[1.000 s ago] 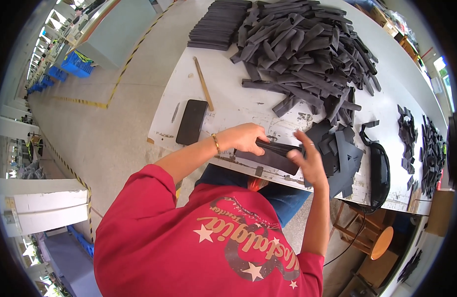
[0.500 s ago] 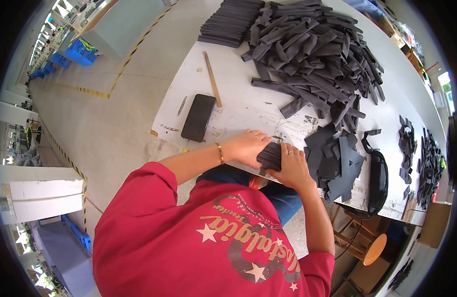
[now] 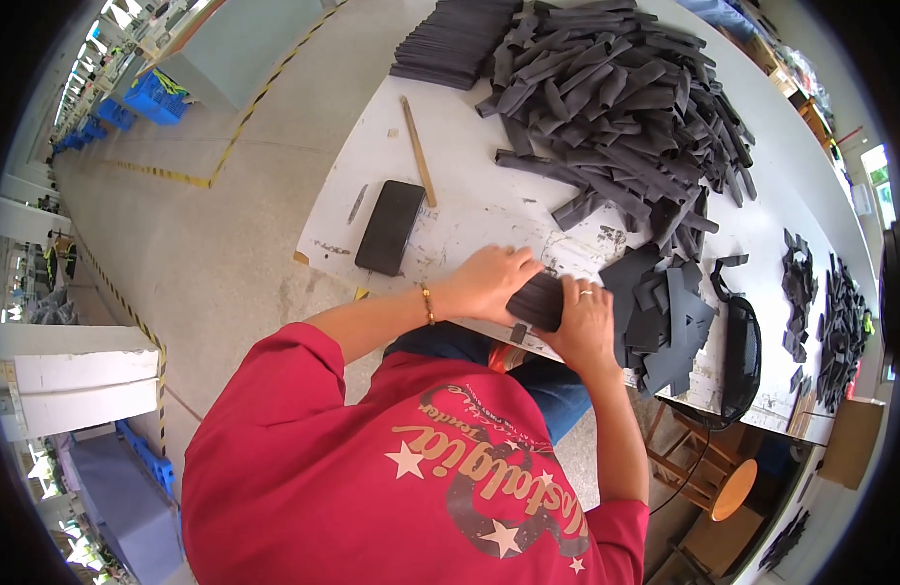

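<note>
Near the table's front edge I hold a small stack of dark grey fabric strips between my two hands. My left hand is closed on the stack's left end, with its fingers curled over the far side. Against the right end presses my right hand, its fingers bent and a ring showing. A small dark piece shows at the stack's near side. Just right of my right hand lies a heap of flat dark pieces. The strips' undersides and my fingertips are partly hidden.
A large loose pile of dark fabric tubes covers the far table, beside a neat row of strips. A black phone and a wooden stick lie to the left. Right are a black pouch and a wooden stool.
My right hand has shifted slightly right, and its fingers are more bent. More of the stack's top shows between my hands, and the small dark piece has come into sight.
</note>
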A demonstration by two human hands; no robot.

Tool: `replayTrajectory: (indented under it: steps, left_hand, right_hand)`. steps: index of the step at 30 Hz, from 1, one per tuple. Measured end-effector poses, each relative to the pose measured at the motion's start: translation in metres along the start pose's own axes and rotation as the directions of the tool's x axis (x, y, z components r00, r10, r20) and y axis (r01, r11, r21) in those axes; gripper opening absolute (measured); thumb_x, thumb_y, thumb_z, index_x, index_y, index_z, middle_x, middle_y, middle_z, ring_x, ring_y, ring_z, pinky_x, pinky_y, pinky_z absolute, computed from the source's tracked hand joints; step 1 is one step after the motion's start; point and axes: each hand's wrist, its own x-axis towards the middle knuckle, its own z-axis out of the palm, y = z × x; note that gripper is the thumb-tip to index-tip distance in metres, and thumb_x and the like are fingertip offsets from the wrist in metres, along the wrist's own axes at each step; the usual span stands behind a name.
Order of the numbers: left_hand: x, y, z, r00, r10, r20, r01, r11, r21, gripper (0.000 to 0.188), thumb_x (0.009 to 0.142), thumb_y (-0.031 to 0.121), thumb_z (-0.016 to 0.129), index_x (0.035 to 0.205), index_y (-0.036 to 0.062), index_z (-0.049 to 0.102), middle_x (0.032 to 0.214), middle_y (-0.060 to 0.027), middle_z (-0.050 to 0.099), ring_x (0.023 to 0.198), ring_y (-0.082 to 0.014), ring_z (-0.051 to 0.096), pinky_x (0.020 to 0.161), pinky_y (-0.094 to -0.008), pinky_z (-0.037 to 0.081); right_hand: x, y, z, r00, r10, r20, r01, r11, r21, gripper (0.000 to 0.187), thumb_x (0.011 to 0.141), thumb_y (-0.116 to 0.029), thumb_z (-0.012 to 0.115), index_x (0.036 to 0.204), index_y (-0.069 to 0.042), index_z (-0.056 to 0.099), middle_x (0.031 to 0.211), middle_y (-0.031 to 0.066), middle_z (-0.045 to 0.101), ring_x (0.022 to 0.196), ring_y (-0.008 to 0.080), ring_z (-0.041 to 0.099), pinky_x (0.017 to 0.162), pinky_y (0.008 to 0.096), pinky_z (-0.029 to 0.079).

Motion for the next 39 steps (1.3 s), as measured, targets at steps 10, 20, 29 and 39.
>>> replayTrajectory:
  steps: [10,20,29,39]
  left_hand:
    - [0.010,-0.024,0.019,0.985,0.081,-0.156,-0.023,0.939,0.343,0.108,0.059,0.039,0.084,0.146,0.0065,0.030,0.141,-0.0132,0.041,0.132,-0.0315,0.039,0.100,-0.0571,0.035]
    - [0.019,-0.034,0.014,0.983,0.049,-0.178,-0.013,0.981,0.196,0.115,0.055,0.049,0.085,0.146,0.0044,0.031,0.132,-0.0141,0.047,0.127,-0.0323,0.042,0.105,-0.0518,0.034]
    - [0.075,-0.243,-0.106,0.583,-0.789,-0.192,-0.496,-0.160,-0.854,0.090,0.088,0.046,0.067,0.147,-0.0048,0.022,0.151,-0.0235,0.027,0.138,-0.0400,0.032,0.110,-0.0479,0.034]
    - [0.125,-0.316,-0.183,0.327,-0.930,0.167,-0.478,-0.316,-0.819,0.071,0.092,0.044,0.059,0.142,-0.0007,0.036,0.141,-0.0228,0.039,0.122,-0.0396,0.046,0.101,-0.0612,0.038]
  right_hand:
    - [0.011,0.001,0.023,0.996,0.013,-0.084,-0.012,1.000,0.009,0.117,0.056,-0.051,0.085,0.146,-0.002,0.029,0.137,0.0204,0.044,0.128,0.0373,0.041,0.110,0.0531,0.024]
    - [0.040,-0.006,0.027,0.997,0.070,-0.031,-0.071,0.997,-0.018,0.107,0.054,-0.040,0.088,0.139,0.003,0.037,0.123,0.0173,0.054,0.115,0.0349,0.049,0.099,0.0488,0.036]
    - [0.106,-0.017,0.022,0.982,0.101,-0.162,-0.089,0.993,0.078,0.094,0.056,-0.035,0.089,0.130,0.000,0.044,0.121,0.0188,0.053,0.115,0.0364,0.047,0.096,0.0488,0.035]
    - [0.260,-0.065,0.007,0.977,-0.070,-0.203,0.074,0.997,0.011,0.091,0.057,-0.039,0.089,0.126,0.002,0.047,0.119,0.0163,0.054,0.111,0.0341,0.049,0.092,0.0456,0.039]
